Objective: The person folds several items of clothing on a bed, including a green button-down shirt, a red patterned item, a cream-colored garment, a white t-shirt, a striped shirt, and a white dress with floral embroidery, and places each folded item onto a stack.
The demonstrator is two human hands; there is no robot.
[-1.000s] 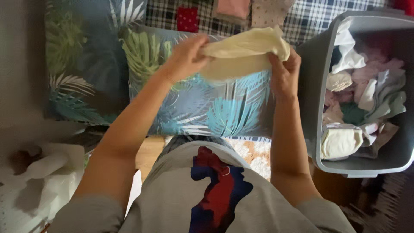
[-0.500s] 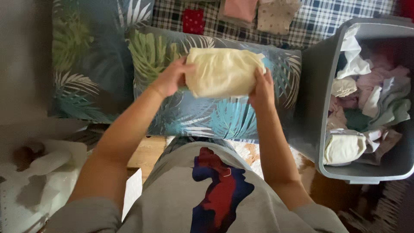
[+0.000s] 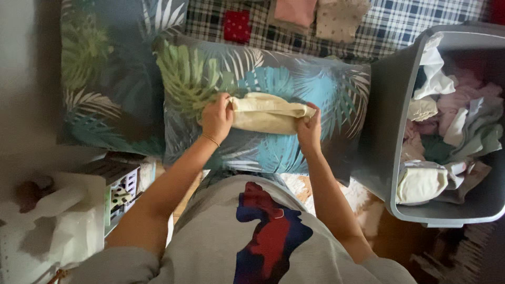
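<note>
Cream-coloured folded cloth [image 3: 268,113] lies across the leaf-printed pillow [image 3: 263,79], and I've got both ends of it. My left hand [image 3: 216,118] has its fingers clamped on the left end, my right hand [image 3: 309,128] pinches the right end, fingers closed on the fabric. It sits as a narrow, flattened bundle, long side running between my hands, resting on the pillow. To fold it well, I'd say keep both ends level, hold the edges lined up and press the crease flat against the pillow so the bundle doesn't spring open. Off to my right stands the grey plastic laundry basket [image 3: 389,131], heaped with mixed pale clothes. Beyond the pillow, on the plaid blanket [image 3: 410,21], sit small folded pieces, pink [image 3: 294,10] and dotted beige [image 3: 339,16].
</note>
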